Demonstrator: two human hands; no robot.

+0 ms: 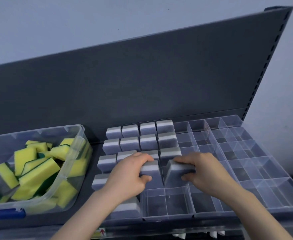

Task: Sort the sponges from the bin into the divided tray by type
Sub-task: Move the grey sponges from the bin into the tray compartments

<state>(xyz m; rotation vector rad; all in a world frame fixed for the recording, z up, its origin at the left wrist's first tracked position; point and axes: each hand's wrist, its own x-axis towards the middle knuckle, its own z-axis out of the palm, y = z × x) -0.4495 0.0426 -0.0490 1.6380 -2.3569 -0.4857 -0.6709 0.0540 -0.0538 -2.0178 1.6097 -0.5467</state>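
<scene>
Single head-worn view, close above — facing forward and down, onto the divided tray [256,153], tilted.

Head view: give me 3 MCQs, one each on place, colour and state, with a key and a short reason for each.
1. Where is the clear bin relative to the divided tray?
A. To its left
B. To its right
C. Stacked on it

2. What colour are the sponges in the bin?
A. Grey and white
B. Yellow and green
C. Pink

3. What is the left hand doing?
A. Resting empty
B. Gripping a grey sponge
C. Lifting the bin

Key: 1 A, the bin sits left of the tray. 2 B, yellow foam with green backing. 3 B, its fingers wrap a grey sponge over the tray; the right hand grips another grey sponge.
</scene>
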